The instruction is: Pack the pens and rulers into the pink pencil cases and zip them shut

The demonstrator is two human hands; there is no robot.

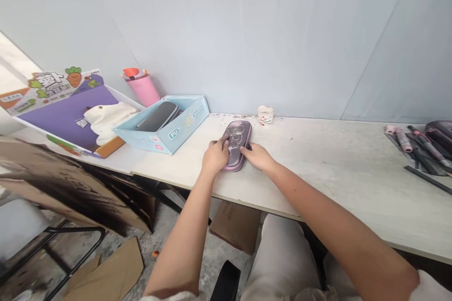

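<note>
A purple-pink pencil case [237,141] with a dark, shiny, patterned top lies on the white table near the middle of the head view. My left hand [216,154] grips it along its left side, with the fingers over its edge and top. On the opposite side, my right hand [257,155] is closed at the case's right edge, thumb toward the top. Whether a zipper pull sits between its fingers is hidden. The case looks closed.
Behind the case stands a paper cup [265,115]. To the left are a blue box [165,127] holding a grey case [158,116], a purple display box [63,113] with a white cloth item, and a pink cylindrical case [144,89]. Pens [422,146] lie far right.
</note>
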